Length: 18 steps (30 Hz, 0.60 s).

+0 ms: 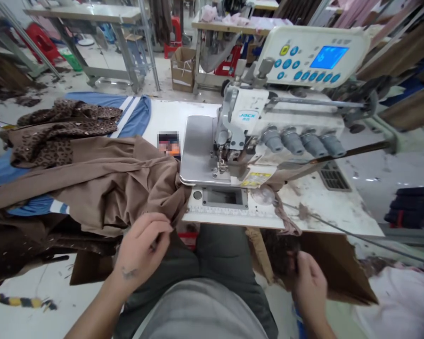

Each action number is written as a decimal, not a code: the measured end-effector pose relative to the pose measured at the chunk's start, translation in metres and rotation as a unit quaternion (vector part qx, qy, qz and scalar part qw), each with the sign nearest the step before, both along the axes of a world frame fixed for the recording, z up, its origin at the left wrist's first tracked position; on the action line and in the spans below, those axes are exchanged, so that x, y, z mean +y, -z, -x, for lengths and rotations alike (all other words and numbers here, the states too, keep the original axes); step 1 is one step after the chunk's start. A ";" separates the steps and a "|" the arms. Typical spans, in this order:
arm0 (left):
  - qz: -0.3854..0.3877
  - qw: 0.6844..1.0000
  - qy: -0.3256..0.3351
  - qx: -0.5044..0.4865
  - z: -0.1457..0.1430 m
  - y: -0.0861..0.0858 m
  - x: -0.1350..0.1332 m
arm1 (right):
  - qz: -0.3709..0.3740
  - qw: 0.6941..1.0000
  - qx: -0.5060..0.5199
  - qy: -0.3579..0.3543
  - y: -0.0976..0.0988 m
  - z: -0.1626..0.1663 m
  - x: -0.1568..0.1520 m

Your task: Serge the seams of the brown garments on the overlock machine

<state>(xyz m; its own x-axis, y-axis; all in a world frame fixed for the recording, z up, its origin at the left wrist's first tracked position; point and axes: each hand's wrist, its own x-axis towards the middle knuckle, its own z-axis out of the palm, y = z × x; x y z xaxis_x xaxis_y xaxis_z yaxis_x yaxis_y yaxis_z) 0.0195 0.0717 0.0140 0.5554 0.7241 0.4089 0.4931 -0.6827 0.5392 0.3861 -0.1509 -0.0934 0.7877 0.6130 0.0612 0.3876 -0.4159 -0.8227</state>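
While left grip (144, 242) flanks brown cloth (118, 183) | right grip (310, 278) near carton (334, 268), contact unclear

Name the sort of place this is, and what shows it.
Most likely a garment sewing workshop: a sewing machine with a control panel, brown fabric heaped beside it, and more worktables behind.
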 end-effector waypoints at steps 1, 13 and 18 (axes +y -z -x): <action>-0.023 1.000 0.014 0.002 -0.010 0.002 0.004 | -0.003 0.999 0.018 -0.027 -0.001 0.009 0.008; 0.228 0.970 -0.049 -0.062 -0.031 0.014 0.026 | 0.055 0.891 -0.118 -0.435 -0.098 0.085 0.140; 0.342 0.925 -0.049 -0.158 -0.026 0.008 0.029 | 0.072 0.879 -0.170 -0.440 -0.105 0.125 0.191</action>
<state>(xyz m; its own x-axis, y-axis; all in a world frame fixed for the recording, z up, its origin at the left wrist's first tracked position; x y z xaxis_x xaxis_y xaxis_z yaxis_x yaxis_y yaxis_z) 0.0454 0.1009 0.0065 0.4046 0.9139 -0.0333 0.2789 -0.0887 0.9562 0.2611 0.0403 0.0118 -0.0436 0.9964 0.0730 0.8251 0.0771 -0.5598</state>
